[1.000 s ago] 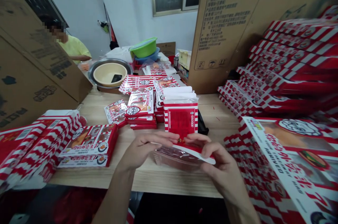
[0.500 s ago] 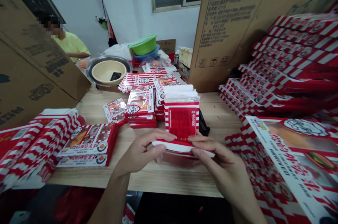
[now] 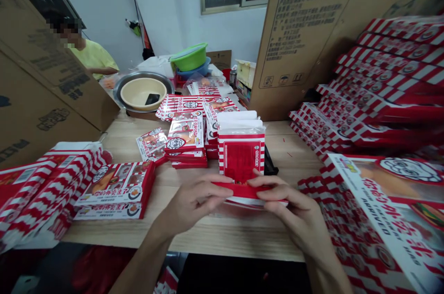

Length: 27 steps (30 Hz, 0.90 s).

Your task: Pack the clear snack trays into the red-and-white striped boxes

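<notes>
Both my hands grip one flat red-and-white striped packet point(image 3: 243, 191) just above the wooden table point(image 3: 208, 229). My left hand point(image 3: 192, 201) pinches its left end, thumb on top. My right hand point(image 3: 291, 213) is closed on its right end, fingers over the red flap, which lies folded down along the top. Directly behind the packet stands an upright bundle of the same red packets point(image 3: 242, 153).
Stacks of striped packets lie left point(image 3: 118, 190), centre point(image 3: 185, 141) and in tall piles on the right point(image 3: 381, 86). Large cardboard boxes stand left point(image 3: 41, 95) and at the back right point(image 3: 312, 26). Basins point(image 3: 144, 90) sit behind. A person in yellow point(image 3: 92, 56) works far left.
The packet's flap has been folded over and down, so its red edge now shows on top. Both hands have stayed on the packet, shifting slightly right and closer together.
</notes>
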Each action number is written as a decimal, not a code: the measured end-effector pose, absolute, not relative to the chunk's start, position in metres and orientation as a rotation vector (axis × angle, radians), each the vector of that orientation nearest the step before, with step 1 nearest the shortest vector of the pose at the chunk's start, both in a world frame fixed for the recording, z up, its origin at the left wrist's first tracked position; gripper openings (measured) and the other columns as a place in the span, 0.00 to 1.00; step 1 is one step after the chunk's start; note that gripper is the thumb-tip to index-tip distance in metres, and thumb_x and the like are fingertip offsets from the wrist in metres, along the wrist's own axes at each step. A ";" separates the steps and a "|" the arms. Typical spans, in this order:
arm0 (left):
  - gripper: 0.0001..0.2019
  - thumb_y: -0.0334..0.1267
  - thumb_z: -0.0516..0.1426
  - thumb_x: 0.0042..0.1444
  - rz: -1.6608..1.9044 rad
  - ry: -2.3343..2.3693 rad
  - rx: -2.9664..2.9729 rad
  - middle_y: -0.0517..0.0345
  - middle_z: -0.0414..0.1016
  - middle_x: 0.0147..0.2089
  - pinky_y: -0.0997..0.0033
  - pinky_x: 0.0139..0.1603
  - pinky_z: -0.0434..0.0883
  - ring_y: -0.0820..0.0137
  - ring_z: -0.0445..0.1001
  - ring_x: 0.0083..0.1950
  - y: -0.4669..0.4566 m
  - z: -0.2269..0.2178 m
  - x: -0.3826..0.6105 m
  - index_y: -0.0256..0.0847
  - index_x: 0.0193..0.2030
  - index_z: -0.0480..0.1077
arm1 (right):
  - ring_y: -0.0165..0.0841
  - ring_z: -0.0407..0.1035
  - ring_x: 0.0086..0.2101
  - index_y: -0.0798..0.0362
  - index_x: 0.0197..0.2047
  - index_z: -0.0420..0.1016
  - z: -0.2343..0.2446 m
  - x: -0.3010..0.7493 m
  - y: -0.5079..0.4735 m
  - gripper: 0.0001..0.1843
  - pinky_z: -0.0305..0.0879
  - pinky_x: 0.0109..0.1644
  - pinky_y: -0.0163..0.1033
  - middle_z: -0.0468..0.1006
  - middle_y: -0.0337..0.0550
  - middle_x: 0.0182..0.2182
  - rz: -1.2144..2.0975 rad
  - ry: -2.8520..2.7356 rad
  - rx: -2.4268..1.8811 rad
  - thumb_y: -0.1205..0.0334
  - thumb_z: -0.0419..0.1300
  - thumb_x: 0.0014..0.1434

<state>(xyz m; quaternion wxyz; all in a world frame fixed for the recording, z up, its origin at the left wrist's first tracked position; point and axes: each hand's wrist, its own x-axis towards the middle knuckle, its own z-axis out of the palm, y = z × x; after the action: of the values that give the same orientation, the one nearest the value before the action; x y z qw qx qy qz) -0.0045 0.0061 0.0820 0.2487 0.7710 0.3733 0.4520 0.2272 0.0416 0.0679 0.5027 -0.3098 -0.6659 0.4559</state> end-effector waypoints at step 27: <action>0.07 0.32 0.57 0.59 1.462 1.187 1.870 0.53 0.77 0.45 0.74 0.44 0.74 0.70 0.76 0.45 -0.001 0.047 0.012 0.44 0.42 0.74 | 0.30 0.73 0.33 0.58 0.37 0.73 -0.056 0.268 0.113 0.07 0.71 0.39 0.40 0.77 0.40 0.34 1.126 -1.144 -1.506 0.62 0.59 0.62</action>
<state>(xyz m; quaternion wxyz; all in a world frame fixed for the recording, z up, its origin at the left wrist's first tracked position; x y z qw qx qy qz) 0.0124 -0.0013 0.0474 0.2414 0.6839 0.4339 0.5346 0.2681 0.1131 -0.0563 0.4531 -0.6099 -0.4633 0.4562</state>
